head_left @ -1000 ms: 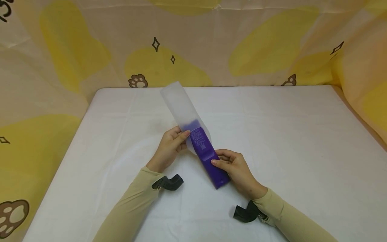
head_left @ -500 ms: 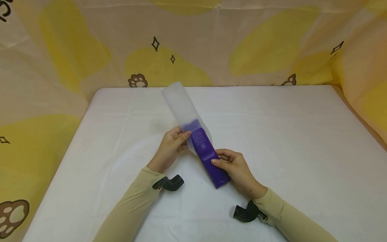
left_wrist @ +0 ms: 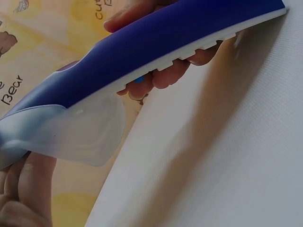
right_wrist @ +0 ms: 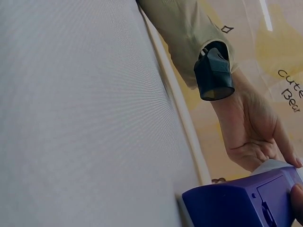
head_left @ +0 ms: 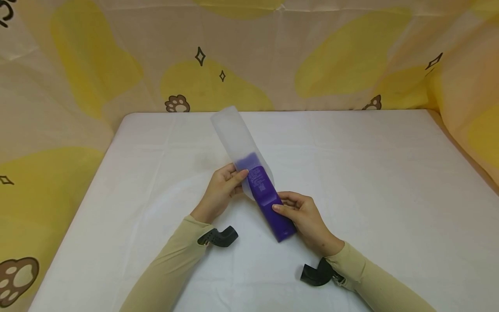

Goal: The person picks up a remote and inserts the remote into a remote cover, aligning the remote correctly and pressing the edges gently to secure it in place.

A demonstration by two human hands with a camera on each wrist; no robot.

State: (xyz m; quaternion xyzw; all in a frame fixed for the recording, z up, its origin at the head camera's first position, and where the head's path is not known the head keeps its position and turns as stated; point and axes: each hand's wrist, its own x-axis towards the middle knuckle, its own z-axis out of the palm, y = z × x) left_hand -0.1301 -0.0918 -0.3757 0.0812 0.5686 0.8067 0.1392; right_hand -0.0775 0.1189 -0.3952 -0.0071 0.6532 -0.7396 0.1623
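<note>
A purple remote control (head_left: 267, 201) with a white button side (left_wrist: 177, 60) slants across the middle of the head view, its printed back facing up. Its far end sits inside a long translucent sleeve (head_left: 235, 134), and the near part sticks out. My left hand (head_left: 218, 188) pinches the sleeve near its mouth, thumb on top beside the remote. Lower down, my right hand (head_left: 309, 219) holds the remote by its near end, thumb over the back and fingers beneath. The left wrist view shows raised white buttons with right-hand fingertips (left_wrist: 170, 75) against them.
A white-covered table (head_left: 370, 173) lies under both hands. Behind it hangs a yellow patterned cloth (head_left: 351, 52), which also drapes along the sides. Black camera mounts (head_left: 218, 237) stick out from the cuffs.
My left hand and the sleeve have shifted slightly right and toward me, over a little more of the remote. The right hand has stayed almost still.
</note>
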